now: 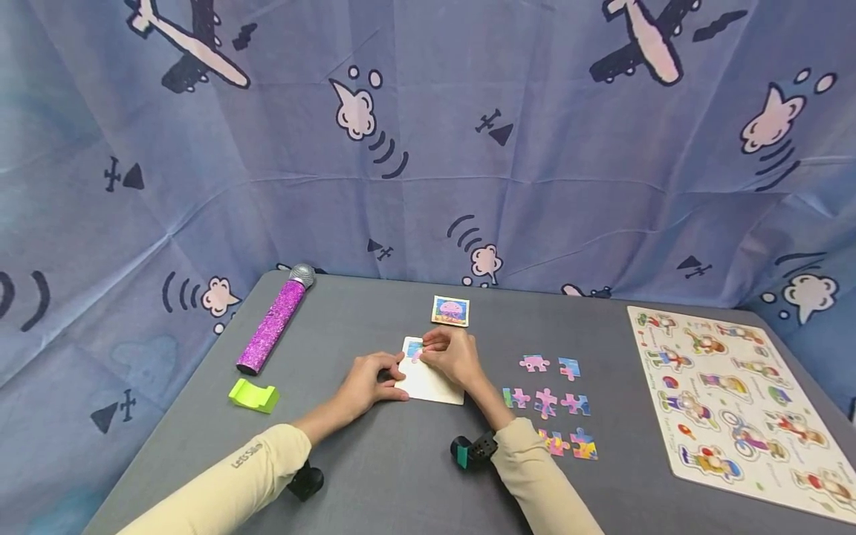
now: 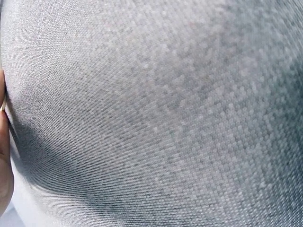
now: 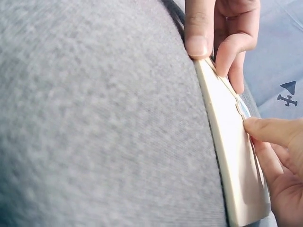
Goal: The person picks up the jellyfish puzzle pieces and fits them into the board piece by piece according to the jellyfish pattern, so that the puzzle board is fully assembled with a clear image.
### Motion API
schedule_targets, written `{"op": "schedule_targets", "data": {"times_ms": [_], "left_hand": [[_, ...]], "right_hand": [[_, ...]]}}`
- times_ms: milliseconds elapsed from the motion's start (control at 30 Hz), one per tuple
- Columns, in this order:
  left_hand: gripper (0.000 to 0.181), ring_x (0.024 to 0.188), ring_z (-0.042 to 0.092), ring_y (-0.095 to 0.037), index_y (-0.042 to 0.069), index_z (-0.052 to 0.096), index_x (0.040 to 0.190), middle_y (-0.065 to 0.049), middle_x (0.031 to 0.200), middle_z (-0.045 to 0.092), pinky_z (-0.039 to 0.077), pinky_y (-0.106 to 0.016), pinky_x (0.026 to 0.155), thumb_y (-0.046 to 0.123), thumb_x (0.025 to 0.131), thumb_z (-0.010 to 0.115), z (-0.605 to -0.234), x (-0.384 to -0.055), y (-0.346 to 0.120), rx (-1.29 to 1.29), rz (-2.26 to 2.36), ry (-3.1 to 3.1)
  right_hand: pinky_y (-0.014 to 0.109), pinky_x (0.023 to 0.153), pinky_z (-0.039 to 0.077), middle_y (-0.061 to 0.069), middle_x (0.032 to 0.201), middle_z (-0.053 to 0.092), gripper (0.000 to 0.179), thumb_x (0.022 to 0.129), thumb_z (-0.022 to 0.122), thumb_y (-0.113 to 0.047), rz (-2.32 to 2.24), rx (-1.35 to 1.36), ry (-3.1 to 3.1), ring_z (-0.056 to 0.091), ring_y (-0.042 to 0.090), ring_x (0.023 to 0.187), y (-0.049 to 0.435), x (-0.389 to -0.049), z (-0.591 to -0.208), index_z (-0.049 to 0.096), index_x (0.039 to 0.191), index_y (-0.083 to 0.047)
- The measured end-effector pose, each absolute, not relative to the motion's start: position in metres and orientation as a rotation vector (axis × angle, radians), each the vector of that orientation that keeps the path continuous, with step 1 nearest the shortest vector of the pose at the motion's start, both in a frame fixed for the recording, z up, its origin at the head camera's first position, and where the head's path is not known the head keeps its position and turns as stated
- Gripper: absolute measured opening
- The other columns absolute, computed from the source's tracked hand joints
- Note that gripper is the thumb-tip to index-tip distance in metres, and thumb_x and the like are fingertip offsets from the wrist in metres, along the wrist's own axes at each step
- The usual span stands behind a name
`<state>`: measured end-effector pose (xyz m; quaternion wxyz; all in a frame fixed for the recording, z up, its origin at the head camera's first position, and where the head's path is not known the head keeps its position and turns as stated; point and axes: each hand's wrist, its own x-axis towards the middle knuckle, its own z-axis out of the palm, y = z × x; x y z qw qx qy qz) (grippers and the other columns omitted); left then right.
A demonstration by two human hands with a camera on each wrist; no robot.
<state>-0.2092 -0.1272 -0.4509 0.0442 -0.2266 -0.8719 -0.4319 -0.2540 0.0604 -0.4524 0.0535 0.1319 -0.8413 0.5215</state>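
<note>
A small cream puzzle board (image 1: 433, 385) lies on the grey table in front of me, with blue and pink at its upper left corner. My left hand (image 1: 366, 383) grips the board's left edge between thumb and fingers; only fingertips (image 2: 4, 127) show in the left wrist view. Over the upper part of the board, my right hand (image 1: 455, 358) pinches a blue and pink puzzle piece (image 1: 415, 354), partly hidden by the fingers. Seen from the right wrist, the board (image 3: 232, 146) is nearly edge-on, with the right thumb at the piece (image 3: 243, 109).
Several loose puzzle pieces (image 1: 545, 402) lie in rows to the right. Behind the board is a small jellyfish picture card (image 1: 451, 310). A purple glitter microphone (image 1: 277, 319) and a lime-green holder (image 1: 253, 395) are at left, a large picture board (image 1: 729, 401) at far right.
</note>
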Motion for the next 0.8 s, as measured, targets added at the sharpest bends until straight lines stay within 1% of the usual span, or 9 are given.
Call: {"op": "schedule_targets", "data": {"times_ms": [133,433,567,700,800], "left_hand": [[0.024,0.106,0.062,-0.034,0.003,0.067,0.075,-0.019,0.112,0.066,0.05,-0.041,0.083,0.012,0.064,0.087,-0.4501,-0.2089,-0.1272,-0.706,-1.306,-2.654],[0.024,0.103,0.063,-0.033,0.003,0.066,0.074,-0.02,0.111,0.067,0.052,-0.039,0.081,0.012,0.064,0.087,-0.4485,-0.2077,-0.1267,-0.718,-1.302,-2.642],[0.024,0.103,0.063,-0.033,0.002,0.067,0.075,-0.02,0.111,0.066,0.051,-0.039,0.081,0.013,0.065,0.086,-0.4485,-0.2076,-0.1266,-0.732,-1.305,-2.642],[0.024,0.104,0.062,-0.034,0.002,0.067,0.075,-0.021,0.112,0.066,0.051,-0.041,0.083,0.012,0.065,0.086,-0.4488,-0.2082,-0.1259,-0.727,-1.304,-2.653],[0.024,0.105,0.062,-0.033,0.002,0.066,0.075,-0.021,0.113,0.065,0.05,-0.041,0.085,0.012,0.065,0.087,-0.45,-0.2095,-0.1255,-0.717,-1.288,-2.664]], "right_hand": [[0.028,0.065,0.055,0.014,0.081,0.071,0.022,0.07,0.081,0.006,1.575,0.368,-2.563,0.07,0.023,0.075,0.0595,-0.2533,-0.4522,0.069,0.089,0.004],[0.029,0.067,0.055,0.014,0.083,0.071,0.023,0.07,0.081,0.004,1.547,0.362,-2.538,0.07,0.023,0.076,0.0578,-0.2524,-0.4542,0.07,0.09,0.004],[0.031,0.066,0.055,0.015,0.083,0.071,0.023,0.07,0.081,0.006,1.582,0.369,-2.522,0.07,0.024,0.076,0.0589,-0.252,-0.4538,0.069,0.09,0.005],[0.029,0.066,0.055,0.016,0.084,0.071,0.023,0.071,0.08,0.007,1.643,0.376,-2.505,0.07,0.025,0.077,0.0612,-0.2528,-0.4542,0.069,0.091,0.005],[0.029,0.067,0.055,0.02,0.085,0.07,0.023,0.071,0.079,0.009,1.723,0.389,-2.473,0.07,0.029,0.079,0.0639,-0.2537,-0.4546,0.069,0.092,0.007]]}}
